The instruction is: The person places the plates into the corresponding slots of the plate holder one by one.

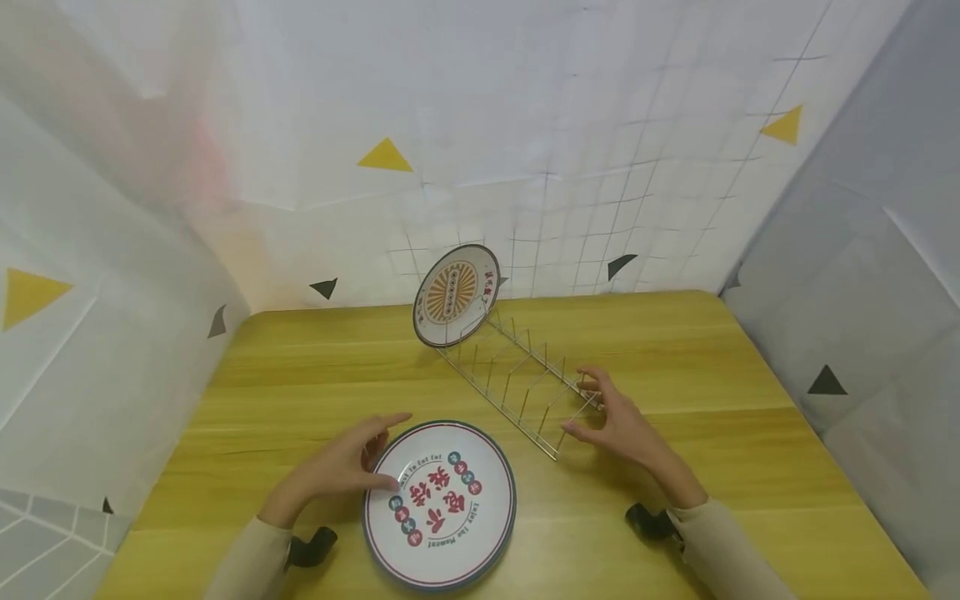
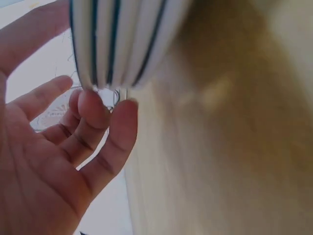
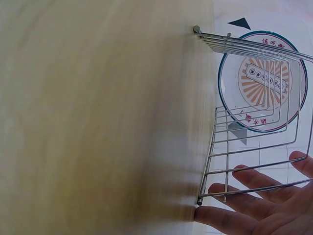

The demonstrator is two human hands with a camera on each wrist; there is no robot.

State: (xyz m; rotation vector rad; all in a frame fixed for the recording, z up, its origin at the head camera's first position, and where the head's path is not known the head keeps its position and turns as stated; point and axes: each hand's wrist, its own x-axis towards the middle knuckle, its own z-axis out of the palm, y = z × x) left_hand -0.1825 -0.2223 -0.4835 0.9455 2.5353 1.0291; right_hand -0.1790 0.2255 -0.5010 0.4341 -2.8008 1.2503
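Note:
My left hand [image 1: 341,458] is at the left rim of a stack of white plates [image 1: 450,508] with dark rims and red lettering. Its thumb overlaps the top plate, and the other fingers lie spread and loosely bent by the rim. The left wrist view shows the stacked edges [image 2: 117,44] close by the fingertips. My right hand [image 1: 626,425] surrounds the near right end of a wire plate rack [image 1: 525,375], thumb to one side, fingers to the other. In the right wrist view, those fingers [image 3: 239,200] extend loosely behind the end wires [image 3: 259,191].
One plate [image 1: 456,296] with an orange sunburst stands tilted in the rack's far end. The wooden table [image 1: 315,367] meets a white backdrop [image 1: 480,200] behind and at both sides. A dark wrist mount [image 1: 311,547] sits under each forearm.

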